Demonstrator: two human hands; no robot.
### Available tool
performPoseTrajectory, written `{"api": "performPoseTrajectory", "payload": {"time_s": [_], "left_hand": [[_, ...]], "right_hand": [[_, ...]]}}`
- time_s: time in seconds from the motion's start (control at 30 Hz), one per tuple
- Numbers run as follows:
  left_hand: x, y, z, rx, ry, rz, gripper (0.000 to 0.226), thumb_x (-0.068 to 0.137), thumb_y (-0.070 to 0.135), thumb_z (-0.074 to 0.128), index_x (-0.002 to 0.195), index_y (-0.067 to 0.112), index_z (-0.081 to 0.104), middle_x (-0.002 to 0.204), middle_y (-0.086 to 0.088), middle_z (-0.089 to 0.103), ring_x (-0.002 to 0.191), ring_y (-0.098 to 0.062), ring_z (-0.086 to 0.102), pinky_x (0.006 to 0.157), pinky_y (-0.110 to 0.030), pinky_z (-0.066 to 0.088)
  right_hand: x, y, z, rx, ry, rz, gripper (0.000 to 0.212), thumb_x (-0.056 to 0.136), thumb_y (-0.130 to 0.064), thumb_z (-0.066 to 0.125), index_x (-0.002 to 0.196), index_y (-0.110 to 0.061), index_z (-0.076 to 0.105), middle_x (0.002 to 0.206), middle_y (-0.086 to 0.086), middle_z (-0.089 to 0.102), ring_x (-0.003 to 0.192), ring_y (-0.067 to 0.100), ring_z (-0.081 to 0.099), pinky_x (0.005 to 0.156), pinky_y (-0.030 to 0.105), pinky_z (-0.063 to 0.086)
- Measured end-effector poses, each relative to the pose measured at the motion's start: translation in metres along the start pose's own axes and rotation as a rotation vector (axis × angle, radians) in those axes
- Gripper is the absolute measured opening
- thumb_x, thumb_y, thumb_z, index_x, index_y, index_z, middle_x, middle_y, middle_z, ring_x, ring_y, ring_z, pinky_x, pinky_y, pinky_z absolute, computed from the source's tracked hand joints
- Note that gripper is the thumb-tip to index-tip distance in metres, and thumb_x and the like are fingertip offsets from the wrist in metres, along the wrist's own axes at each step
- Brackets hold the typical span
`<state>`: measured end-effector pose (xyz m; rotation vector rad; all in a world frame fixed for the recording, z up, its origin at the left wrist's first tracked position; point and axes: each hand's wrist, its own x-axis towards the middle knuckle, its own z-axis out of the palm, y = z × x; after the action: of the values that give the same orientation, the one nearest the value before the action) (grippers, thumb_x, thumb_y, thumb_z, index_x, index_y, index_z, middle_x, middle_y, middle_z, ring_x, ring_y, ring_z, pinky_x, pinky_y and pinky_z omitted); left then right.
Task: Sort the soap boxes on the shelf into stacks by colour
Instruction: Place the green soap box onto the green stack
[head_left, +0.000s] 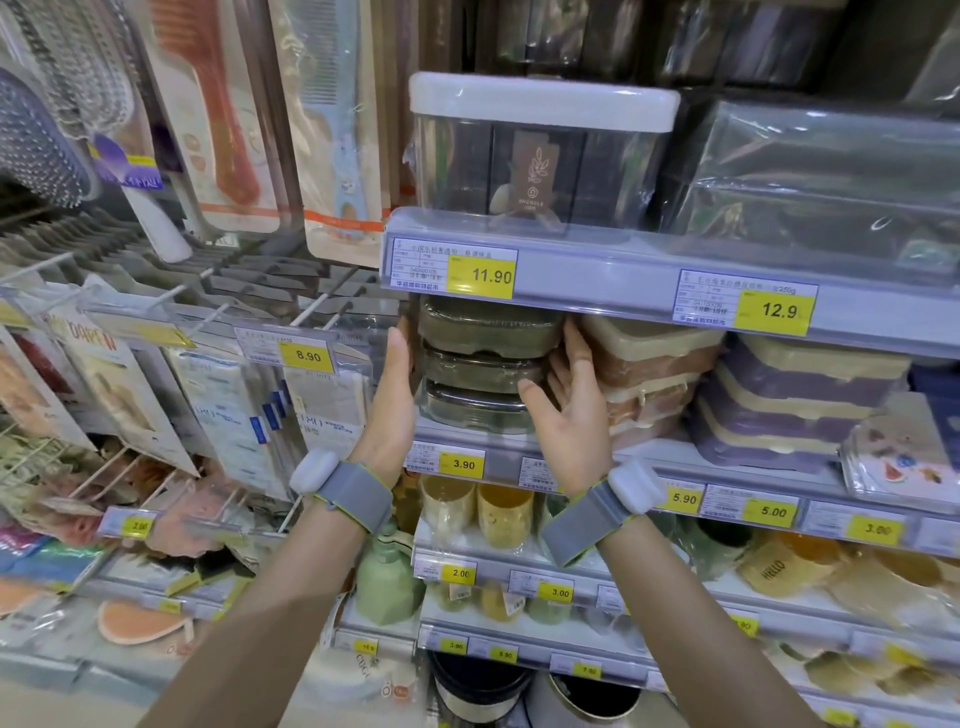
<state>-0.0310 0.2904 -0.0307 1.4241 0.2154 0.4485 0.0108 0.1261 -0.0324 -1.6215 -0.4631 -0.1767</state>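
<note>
A stack of three dark green soap boxes (483, 364) stands on the middle shelf (498, 447). My left hand (389, 395) lies flat against the stack's left side, fingers straight. My right hand (569, 400) is at its right side with fingers spread, wedged between the green stack and a stack of brown soap boxes (649, 379) with cream lids. Further right stands a stack of purple soap boxes (789, 405), also cream-lidded. Neither hand grips a box.
The shelf above (597, 270) hangs low over the stacks and carries a clear container with a white lid (535, 150). Combs and packets hang on hooks at the left (208, 312). Cups and bottles fill the lower shelves (498, 514). A wrapped item (904, 457) sits far right.
</note>
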Motion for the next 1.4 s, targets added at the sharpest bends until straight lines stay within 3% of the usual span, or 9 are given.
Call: {"api": "performPoseTrajectory", "payload": {"time_s": [0.1, 0.33, 0.53, 0.7, 0.9, 1.03, 1.17, 1.3, 1.4], "left_hand": [[-0.012, -0.003, 0.004, -0.003, -0.005, -0.018, 0.059, 0.102, 0.053, 0.008, 0.156, 0.030, 0.019, 0.156, 0.015, 0.029, 0.138, 0.002, 0.026, 0.111, -0.021, 0.019], [-0.021, -0.014, 0.008, 0.024, 0.000, -0.021, 0.062, 0.099, 0.063, 0.012, 0.156, 0.040, 0.010, 0.163, 0.019, 0.014, 0.147, 0.000, 0.014, 0.122, -0.032, 0.010], [-0.042, -0.007, 0.011, 0.035, 0.026, 0.029, 0.063, 0.099, 0.057, 0.024, 0.156, 0.035, 0.008, 0.164, 0.014, 0.015, 0.146, -0.002, 0.017, 0.118, -0.029, 0.015], [-0.071, 0.002, 0.031, 0.059, -0.014, 0.076, 0.048, 0.106, 0.033, 0.030, 0.151, 0.036, 0.014, 0.155, 0.018, 0.019, 0.141, 0.002, 0.016, 0.108, -0.021, 0.016], [-0.096, -0.007, 0.054, 0.054, -0.183, 0.023, 0.051, 0.102, 0.041, 0.035, 0.148, 0.050, 0.015, 0.157, 0.026, 0.010, 0.139, 0.008, 0.010, 0.108, -0.028, 0.016], [-0.106, -0.013, 0.069, 0.045, -0.295, -0.021, 0.060, 0.096, 0.052, 0.041, 0.150, 0.045, 0.016, 0.153, 0.024, 0.017, 0.140, 0.006, 0.015, 0.110, -0.026, 0.019], [-0.105, -0.016, 0.079, 0.042, -0.331, -0.052, 0.052, 0.104, 0.033, 0.035, 0.152, 0.036, 0.015, 0.154, 0.020, 0.022, 0.144, 0.000, 0.020, 0.113, -0.023, 0.019], [-0.104, -0.019, 0.090, 0.093, -0.313, -0.091, 0.047, 0.106, 0.031, 0.033, 0.152, 0.033, 0.024, 0.157, 0.013, 0.028, 0.139, -0.001, 0.026, 0.110, -0.023, 0.021], [-0.100, -0.025, 0.099, 0.176, -0.264, -0.129, 0.044, 0.105, 0.034, 0.037, 0.149, 0.037, 0.032, 0.155, 0.011, 0.035, 0.143, -0.008, 0.027, 0.118, -0.033, 0.020]], "right_hand": [[-0.005, 0.003, -0.001, 0.034, -0.015, -0.006, 0.074, 0.087, -0.001, 0.059, 0.150, -0.016, 0.023, 0.128, -0.030, 0.042, 0.124, -0.007, 0.044, 0.111, 0.022, 0.035], [-0.014, -0.002, -0.004, 0.087, -0.014, -0.017, 0.066, 0.089, -0.002, 0.058, 0.146, -0.020, 0.029, 0.127, -0.031, 0.040, 0.125, 0.006, 0.045, 0.108, 0.023, 0.038], [-0.033, -0.003, -0.017, 0.084, 0.055, -0.046, 0.049, 0.083, -0.018, 0.057, 0.131, -0.016, 0.047, 0.133, -0.006, 0.053, 0.118, 0.010, 0.057, 0.095, 0.019, 0.047], [-0.049, -0.003, -0.037, 0.057, 0.178, -0.073, 0.022, 0.090, -0.003, 0.057, 0.111, -0.009, 0.059, 0.109, 0.002, 0.064, 0.094, 0.004, 0.062, 0.082, 0.014, 0.047], [-0.057, 0.000, -0.063, 0.000, 0.308, -0.062, 0.023, 0.089, 0.005, 0.056, 0.099, -0.015, 0.061, 0.094, -0.008, 0.066, 0.087, 0.003, 0.062, 0.075, 0.013, 0.048], [-0.059, 0.009, -0.082, -0.005, 0.400, -0.003, 0.022, 0.083, -0.007, 0.057, 0.105, -0.008, 0.060, 0.102, 0.004, 0.067, 0.094, 0.012, 0.062, 0.085, 0.023, 0.049], [-0.057, 0.014, -0.093, -0.007, 0.432, 0.072, 0.026, 0.087, 0.003, 0.055, 0.110, -0.009, 0.059, 0.108, 0.008, 0.065, 0.094, 0.004, 0.061, 0.087, 0.015, 0.047], [-0.054, 0.023, -0.104, 0.007, 0.402, 0.224, 0.036, 0.090, -0.001, 0.055, 0.125, -0.010, 0.054, 0.127, 0.006, 0.058, 0.119, 0.014, 0.053, 0.103, 0.029, 0.041], [-0.050, 0.029, -0.112, -0.012, 0.346, 0.337, 0.043, 0.091, -0.007, 0.056, 0.133, -0.015, 0.049, 0.136, 0.005, 0.051, 0.129, 0.017, 0.045, 0.107, 0.035, 0.037]]}}
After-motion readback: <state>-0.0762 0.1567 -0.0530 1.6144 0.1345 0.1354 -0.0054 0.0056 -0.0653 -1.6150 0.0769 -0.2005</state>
